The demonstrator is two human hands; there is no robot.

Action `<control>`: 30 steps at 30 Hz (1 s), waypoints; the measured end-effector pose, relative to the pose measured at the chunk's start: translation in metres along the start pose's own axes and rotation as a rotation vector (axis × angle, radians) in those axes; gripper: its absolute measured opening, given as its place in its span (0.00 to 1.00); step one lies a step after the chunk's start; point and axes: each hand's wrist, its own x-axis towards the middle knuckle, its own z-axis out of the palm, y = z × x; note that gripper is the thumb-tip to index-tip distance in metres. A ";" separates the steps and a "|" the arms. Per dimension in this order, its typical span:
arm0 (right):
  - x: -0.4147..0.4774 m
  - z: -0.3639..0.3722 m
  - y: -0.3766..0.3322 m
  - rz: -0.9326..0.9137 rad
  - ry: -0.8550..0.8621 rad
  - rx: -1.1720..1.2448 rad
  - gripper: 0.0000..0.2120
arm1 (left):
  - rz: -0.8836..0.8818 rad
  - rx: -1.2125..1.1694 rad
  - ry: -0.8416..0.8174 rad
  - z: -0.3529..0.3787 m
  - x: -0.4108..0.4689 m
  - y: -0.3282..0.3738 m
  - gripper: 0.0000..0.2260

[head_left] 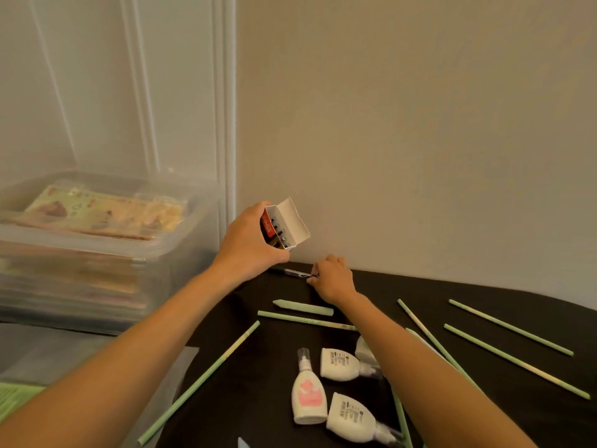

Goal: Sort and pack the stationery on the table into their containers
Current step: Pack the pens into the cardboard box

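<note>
Pen box (284, 226), red and white, flap open, dark pen-like items inside, gripped in left hand (248, 240) just above the dark table (429, 295), close to the wall. Black pen (292, 272) flat on the tabletop, pinched at one end by right hand (332, 279). Scattered nearer: pale green sticks (510, 328), white correction-fluid bottles (308, 396). At left, clear plastic bin (177, 270) stacked with paper.
</note>
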 end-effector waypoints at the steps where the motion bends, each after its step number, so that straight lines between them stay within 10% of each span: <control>1: -0.002 -0.001 -0.001 -0.012 0.020 -0.010 0.13 | -0.001 0.005 0.002 0.000 0.000 0.000 0.32; 19: -0.180 -0.145 -0.003 0.204 0.675 1.403 0.08 | 0.101 -0.047 -0.141 -0.036 -0.109 0.063 0.34; 30: -0.263 -0.172 -0.035 -0.124 0.599 1.097 0.06 | 0.108 -0.062 -0.237 -0.054 -0.169 0.100 0.33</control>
